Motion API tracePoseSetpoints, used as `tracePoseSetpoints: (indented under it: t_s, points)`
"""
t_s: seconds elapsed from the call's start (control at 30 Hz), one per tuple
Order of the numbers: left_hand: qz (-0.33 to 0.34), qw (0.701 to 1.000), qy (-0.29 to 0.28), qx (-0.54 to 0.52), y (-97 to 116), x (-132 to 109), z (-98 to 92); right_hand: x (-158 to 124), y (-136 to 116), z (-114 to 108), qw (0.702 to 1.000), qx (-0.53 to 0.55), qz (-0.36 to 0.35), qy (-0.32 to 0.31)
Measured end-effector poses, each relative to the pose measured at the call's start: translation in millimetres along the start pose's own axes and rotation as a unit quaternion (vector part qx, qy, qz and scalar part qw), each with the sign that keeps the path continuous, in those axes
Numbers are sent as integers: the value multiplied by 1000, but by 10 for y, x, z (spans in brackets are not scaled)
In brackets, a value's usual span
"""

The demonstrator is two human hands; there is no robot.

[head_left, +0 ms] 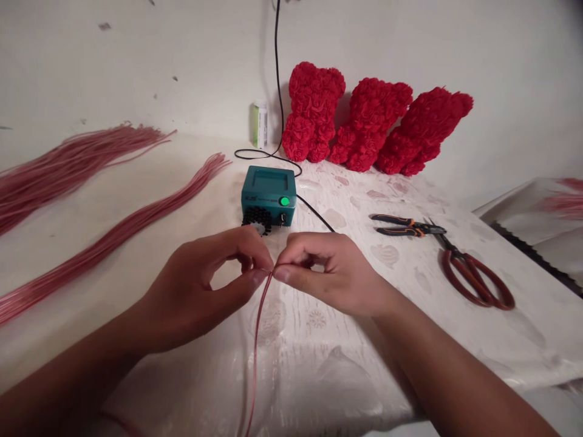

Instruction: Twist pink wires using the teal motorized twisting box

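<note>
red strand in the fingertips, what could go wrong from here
The thin red strand is pinched only at the fingertips of the left hand and right hand, so it could slip. The black cable from the teal box with a green light runs just beyond the right hand and might snag. The long bundle of thin red strands beside the left hand could get knocked or tangled.

Three rose bears (367,124) (two wire bundles (113,243))
</note>
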State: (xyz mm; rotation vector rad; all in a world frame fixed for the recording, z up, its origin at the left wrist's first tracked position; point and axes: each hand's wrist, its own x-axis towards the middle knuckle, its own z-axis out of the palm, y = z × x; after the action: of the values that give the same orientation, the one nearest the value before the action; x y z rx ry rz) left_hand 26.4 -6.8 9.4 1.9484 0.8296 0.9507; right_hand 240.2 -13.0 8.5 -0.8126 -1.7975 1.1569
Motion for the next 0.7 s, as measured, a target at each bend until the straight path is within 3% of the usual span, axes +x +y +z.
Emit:
tracePoseSetpoints:
  t_s: [0.13,0.43,0.7]
  points:
    - [-2,998,-47,-35,-12,15,-60,-2,-14,14,1000,-8,-13,-19]
    - [-118,982,-122,-88,10,43,-87,-20,-71,5,998,3,-11,-57]
    - [-232,899,-260,-263,68,85,-97,-39,-71,16,992,96,-27,-81]
